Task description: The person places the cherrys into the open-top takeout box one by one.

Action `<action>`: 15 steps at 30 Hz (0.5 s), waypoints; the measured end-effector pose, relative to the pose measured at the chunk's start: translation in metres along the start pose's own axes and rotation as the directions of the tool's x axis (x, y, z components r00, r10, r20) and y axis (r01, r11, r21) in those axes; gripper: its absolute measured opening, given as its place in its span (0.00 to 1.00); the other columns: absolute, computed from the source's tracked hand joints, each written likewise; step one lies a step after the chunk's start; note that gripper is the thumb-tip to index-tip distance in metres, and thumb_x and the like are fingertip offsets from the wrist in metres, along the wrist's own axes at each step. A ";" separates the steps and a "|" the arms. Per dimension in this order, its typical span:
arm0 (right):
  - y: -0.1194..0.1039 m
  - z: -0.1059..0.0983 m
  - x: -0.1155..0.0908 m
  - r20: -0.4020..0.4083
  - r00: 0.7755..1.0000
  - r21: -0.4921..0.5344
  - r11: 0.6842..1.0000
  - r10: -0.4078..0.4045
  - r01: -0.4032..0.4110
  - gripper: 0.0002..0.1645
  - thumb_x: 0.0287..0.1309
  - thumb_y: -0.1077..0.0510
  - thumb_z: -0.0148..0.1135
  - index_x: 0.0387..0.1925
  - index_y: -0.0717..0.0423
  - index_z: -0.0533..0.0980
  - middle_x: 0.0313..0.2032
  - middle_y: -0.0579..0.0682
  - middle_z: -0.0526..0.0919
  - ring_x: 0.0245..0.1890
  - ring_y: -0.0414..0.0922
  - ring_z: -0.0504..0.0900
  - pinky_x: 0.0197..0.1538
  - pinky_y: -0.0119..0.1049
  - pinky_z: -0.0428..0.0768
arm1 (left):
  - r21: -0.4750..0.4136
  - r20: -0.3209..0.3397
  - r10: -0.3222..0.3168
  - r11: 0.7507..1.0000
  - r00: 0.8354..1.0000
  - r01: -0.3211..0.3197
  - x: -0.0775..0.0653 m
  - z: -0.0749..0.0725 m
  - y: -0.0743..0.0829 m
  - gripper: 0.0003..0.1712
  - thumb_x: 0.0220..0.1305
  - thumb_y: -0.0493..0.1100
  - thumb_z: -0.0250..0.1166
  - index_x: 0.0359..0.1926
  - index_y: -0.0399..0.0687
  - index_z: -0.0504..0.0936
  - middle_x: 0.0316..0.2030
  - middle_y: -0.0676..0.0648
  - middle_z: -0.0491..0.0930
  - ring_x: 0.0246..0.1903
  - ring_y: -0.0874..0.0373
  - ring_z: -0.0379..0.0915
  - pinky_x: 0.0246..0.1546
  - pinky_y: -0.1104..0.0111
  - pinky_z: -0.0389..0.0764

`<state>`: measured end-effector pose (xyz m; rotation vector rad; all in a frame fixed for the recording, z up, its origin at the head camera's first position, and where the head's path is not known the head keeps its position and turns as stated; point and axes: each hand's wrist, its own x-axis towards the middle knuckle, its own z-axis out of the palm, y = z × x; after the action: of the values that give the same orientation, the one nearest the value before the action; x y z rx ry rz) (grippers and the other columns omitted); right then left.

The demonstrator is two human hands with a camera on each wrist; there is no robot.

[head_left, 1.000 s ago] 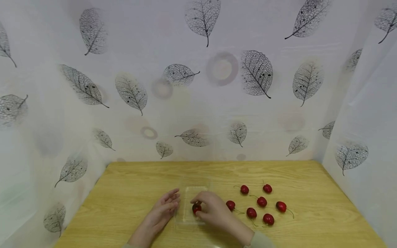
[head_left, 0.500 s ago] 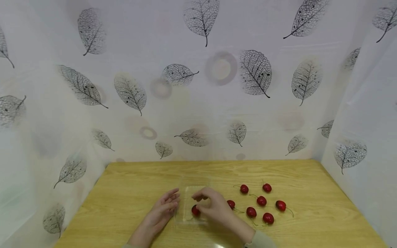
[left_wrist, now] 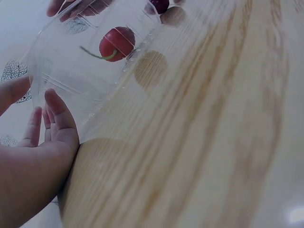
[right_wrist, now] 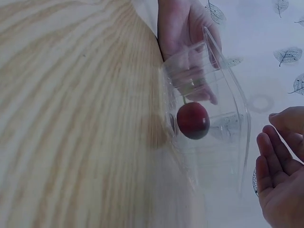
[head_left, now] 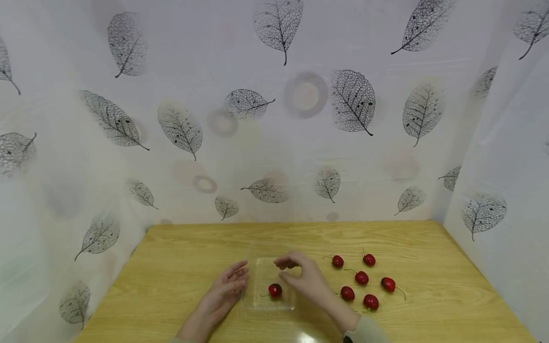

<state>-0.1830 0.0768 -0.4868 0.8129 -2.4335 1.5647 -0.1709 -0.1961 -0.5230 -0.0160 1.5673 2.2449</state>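
Note:
A clear plastic box (head_left: 262, 275) stands on the table with one dark red cherry (head_left: 275, 290) inside, its green stem pointing left. My left hand (head_left: 224, 291) is at the box's left side, fingers extended close along the wall; in the left wrist view its fingertips are right at the clear plastic. Above the box's right side, my right hand (head_left: 306, 278) holds nothing, thumb and fingers spread apart. The right wrist view shows the cherry (right_wrist: 193, 120) lying in the box, with the right hand (right_wrist: 284, 166) away from it beyond the rim.
Several stemmed cherries (head_left: 361, 277) lie scattered on the wooden table (head_left: 188, 257) to the right of the box. The right hand hides the spot nearest the box. A pale curtain (head_left: 274, 143) printed with leaves stands behind the table and at both sides.
My right hand has let go of the cherry and drawn back up and to the right. The cherry now lies in the box with its stem showing. The left hand has stayed put.

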 end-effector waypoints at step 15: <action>0.006 -0.034 -0.005 -0.038 0.995 0.044 0.995 0.088 -0.086 0.15 0.65 0.69 0.69 0.52 0.58 0.84 0.46 0.57 0.89 0.42 0.34 0.84 0.53 0.41 0.87 | 0.011 0.101 0.015 1.000 0.995 -0.016 0.000 -0.005 0.000 0.37 0.73 0.30 0.59 0.78 0.46 0.61 0.62 0.55 0.68 0.61 0.63 0.67 0.59 0.74 0.76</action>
<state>-0.1874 0.1103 -0.4781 0.6842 -2.4469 1.6512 -0.1718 -0.2010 -0.5252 0.1122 1.5319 2.2121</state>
